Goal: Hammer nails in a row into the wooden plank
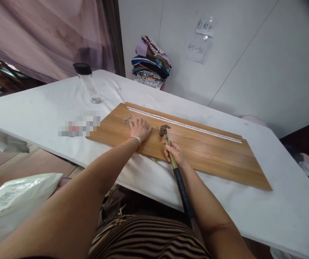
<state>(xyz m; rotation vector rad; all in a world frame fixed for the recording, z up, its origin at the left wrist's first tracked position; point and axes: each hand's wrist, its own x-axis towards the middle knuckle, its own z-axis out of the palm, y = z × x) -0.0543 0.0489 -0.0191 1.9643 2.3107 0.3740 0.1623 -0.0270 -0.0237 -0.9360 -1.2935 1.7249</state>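
- Brown wooden board (211, 158): long, flat, lying slantwise on the white-covered counter (286, 187). Far edge runs roughly along the wall side; near edge set back from the counter's near edge, with a band of white cover between. A broader band lies off the board's right end.
- Left hand (141, 129): palm down on the left part of the board, fingers a little spread, wrist crossing the near edge; bracelet (136, 139) at the wrist. Whether anything is pinched under the fingers, cannot tell.
- Nails (128, 118): thin, metal, several in a loose crossed group on the board, just beside the left hand.
- Right hand (174, 153): closed around the handle of a hammer (178, 176), gripped close below the rusty head, at the board's near edge. Black-wrapped handle end extends past the counter's near edge. Head over the board; contact cannot be told.
- Small dark dots (187, 146): in a row on the board, just beside the right hand.
- Tape strips (184, 126): two, white, marked, lengthwise near the board's far edge.
- Bottle (89, 85): clear, black-capped, on the counter, beyond the board's left end.
- Folded cloth stack (151, 66): beyond the board, by the wall.
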